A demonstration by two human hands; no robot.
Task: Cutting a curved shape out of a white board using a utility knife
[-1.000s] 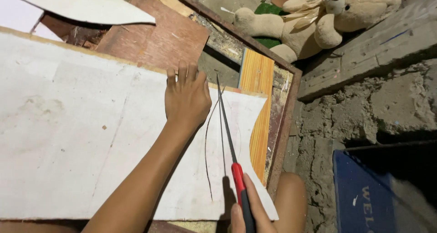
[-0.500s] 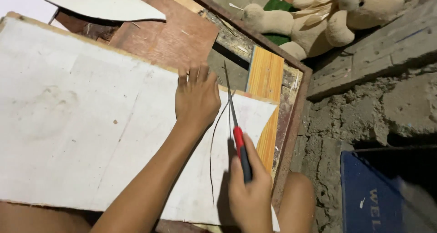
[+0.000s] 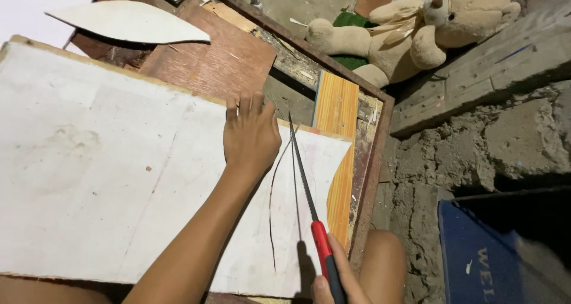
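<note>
A large white-faced plywood sheet (image 3: 101,173) lies flat in front of me, with a curved pencil line and a thin cut near its right end. My left hand (image 3: 250,134) presses flat on the sheet by its far edge, fingers together, just left of the cut. My right hand (image 3: 336,280) at the bottom edge grips the red handle of a narrow hand saw (image 3: 304,182). The toothed blade runs up along the cut, its tip close to my left hand's thumb side.
A reddish board (image 3: 208,60) and a curved white offcut (image 3: 128,21) lie beyond the sheet. An orange-striped board (image 3: 336,108) sits under the sheet's right end inside a rusty frame (image 3: 372,167). A teddy bear (image 3: 416,30), rough concrete blocks (image 3: 488,137) and a blue panel (image 3: 482,256) are on the right.
The saw has drawn back toward me after a push forward half a second ago. My right hand has dropped to the bottom edge. My left hand stays pressed on the sheet.
</note>
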